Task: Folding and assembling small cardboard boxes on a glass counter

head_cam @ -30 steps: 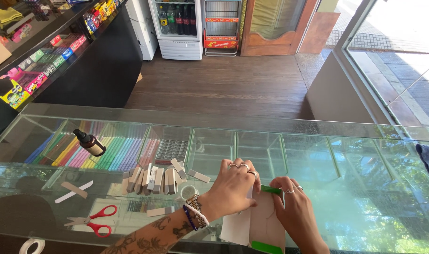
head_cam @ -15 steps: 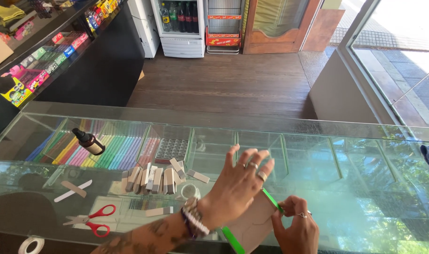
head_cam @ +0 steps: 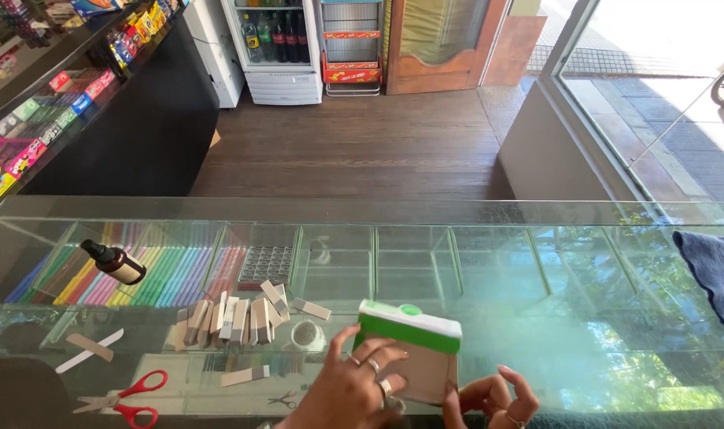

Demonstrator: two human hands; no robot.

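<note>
Just right of the roll of tape (head_cam: 305, 335) on the glass worktop (head_cam: 536, 318), a green-topped cardboard box (head_cam: 412, 349) is gripped between both hands, left hand (head_cam: 354, 393) fingers spread, right hand (head_cam: 489, 400) curled beneath.

both hands hold a small cardboard box (head_cam: 413, 357) with a green and white top edge, lifted just above the glass counter (head_cam: 536, 318). the left hand (head_cam: 350, 389) wraps its ringed fingers over the box's front, and the right hand (head_cam: 493, 397) props it from below on the right. to the left on the glass lie a cluster of small beige sticks (head_cam: 235, 314), a roll of clear tape (head_cam: 306, 335), red scissors (head_cam: 123, 401) and a dark dropper bottle (head_cam: 114, 262) on its side. coloured pens (head_cam: 163, 274) show under the glass. a blue cloth (head_cam: 715, 270) sits at the far right. a drinks fridge (head_cam: 274, 48) stands across the wooden floor (head_cam: 354, 143).
</note>
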